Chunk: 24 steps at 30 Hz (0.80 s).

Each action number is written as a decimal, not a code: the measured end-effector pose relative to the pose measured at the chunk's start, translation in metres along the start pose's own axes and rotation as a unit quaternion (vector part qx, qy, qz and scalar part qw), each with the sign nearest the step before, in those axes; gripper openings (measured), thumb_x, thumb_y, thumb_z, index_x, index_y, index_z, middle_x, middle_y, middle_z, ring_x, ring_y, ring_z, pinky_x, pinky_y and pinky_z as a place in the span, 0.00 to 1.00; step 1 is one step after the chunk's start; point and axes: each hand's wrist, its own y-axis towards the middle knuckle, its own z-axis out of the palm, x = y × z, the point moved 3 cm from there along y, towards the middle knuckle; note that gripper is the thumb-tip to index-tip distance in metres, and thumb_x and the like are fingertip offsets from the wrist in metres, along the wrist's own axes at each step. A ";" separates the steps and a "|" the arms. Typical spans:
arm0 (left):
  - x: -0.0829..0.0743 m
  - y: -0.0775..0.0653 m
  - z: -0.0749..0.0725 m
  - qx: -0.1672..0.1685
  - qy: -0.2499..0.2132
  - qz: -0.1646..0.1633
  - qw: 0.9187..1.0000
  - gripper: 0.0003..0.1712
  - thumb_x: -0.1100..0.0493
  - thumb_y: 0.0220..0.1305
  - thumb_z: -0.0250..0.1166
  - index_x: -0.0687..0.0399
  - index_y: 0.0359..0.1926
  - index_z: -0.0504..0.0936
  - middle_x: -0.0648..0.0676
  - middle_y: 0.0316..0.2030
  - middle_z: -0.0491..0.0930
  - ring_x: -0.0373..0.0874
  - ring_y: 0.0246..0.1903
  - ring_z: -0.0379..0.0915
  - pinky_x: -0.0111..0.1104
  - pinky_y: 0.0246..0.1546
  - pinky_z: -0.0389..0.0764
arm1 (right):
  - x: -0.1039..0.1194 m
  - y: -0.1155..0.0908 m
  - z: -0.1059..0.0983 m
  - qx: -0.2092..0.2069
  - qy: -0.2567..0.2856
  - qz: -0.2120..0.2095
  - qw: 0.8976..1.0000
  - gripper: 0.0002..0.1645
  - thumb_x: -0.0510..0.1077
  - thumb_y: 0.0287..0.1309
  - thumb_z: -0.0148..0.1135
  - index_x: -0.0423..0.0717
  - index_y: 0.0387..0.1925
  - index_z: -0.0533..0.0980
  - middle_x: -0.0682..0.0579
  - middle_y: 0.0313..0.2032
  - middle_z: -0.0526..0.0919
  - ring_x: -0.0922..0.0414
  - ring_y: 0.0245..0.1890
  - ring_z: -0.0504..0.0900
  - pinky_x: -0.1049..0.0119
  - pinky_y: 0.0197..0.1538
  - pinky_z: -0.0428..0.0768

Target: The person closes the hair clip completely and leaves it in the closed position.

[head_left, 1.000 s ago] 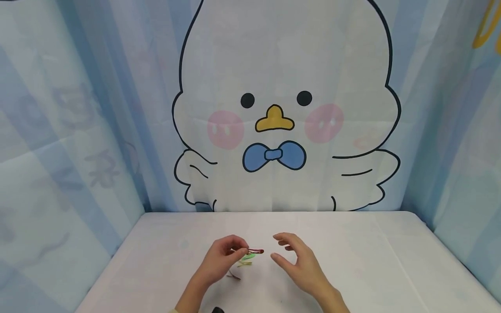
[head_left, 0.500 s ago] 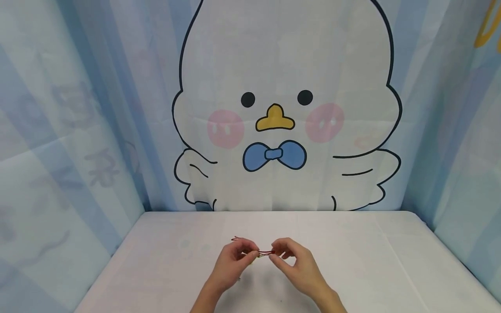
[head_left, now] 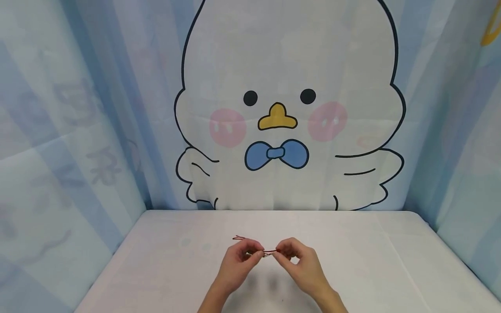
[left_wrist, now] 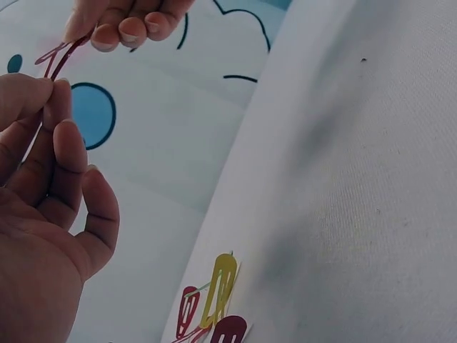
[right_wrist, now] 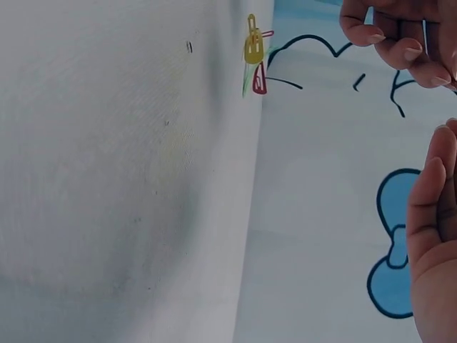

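Observation:
Between my two hands stretches a slim red snap hair clip (head_left: 270,251), its two layers apart in the head view. My left hand (head_left: 239,266) pinches one end between thumb and index finger. At the opposite end, thumb and fingers of my right hand (head_left: 303,266) pinch the clip. The left wrist view shows the clip (left_wrist: 64,57) rising from the left fingertips to the right hand (left_wrist: 132,21). In the right wrist view the fingertips sit at the frame's edge and the clip is out of sight.
Several hair clips lie on the white table (head_left: 352,243) behind my left hand, which hides most of them: a yellow clip (left_wrist: 220,286), a smaller red clip (left_wrist: 187,311) and a dark red clip (left_wrist: 230,331). A printed curtain (head_left: 274,187) stands at the table's back edge.
My left hand has moved right with the red hair clip, now covering the green and yellow clips seen earlier. My right hand, apart and spread before, has come to pinch the clip's other end.

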 end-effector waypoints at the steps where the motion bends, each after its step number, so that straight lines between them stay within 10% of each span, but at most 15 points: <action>1: -0.001 0.000 0.000 -0.001 0.002 0.000 1.000 0.08 0.61 0.68 0.67 0.63 0.43 0.83 0.52 0.37 0.83 0.46 0.39 0.77 0.32 0.39 0.78 | 0.000 0.000 0.000 -0.001 0.003 0.001 1.000 0.11 0.33 0.55 0.73 0.48 0.36 0.80 0.58 0.29 0.83 0.62 0.26 0.79 0.67 0.31 0.78; 24: -0.009 -0.007 0.004 -0.037 -0.004 0.019 0.999 0.07 0.62 0.64 0.70 0.61 0.40 0.83 0.51 0.35 0.82 0.42 0.35 0.77 0.32 0.39 0.79 | 0.008 0.001 0.004 -0.018 0.081 0.054 0.995 0.07 0.30 0.57 0.70 0.41 0.34 0.80 0.53 0.29 0.82 0.58 0.26 0.80 0.66 0.32 0.80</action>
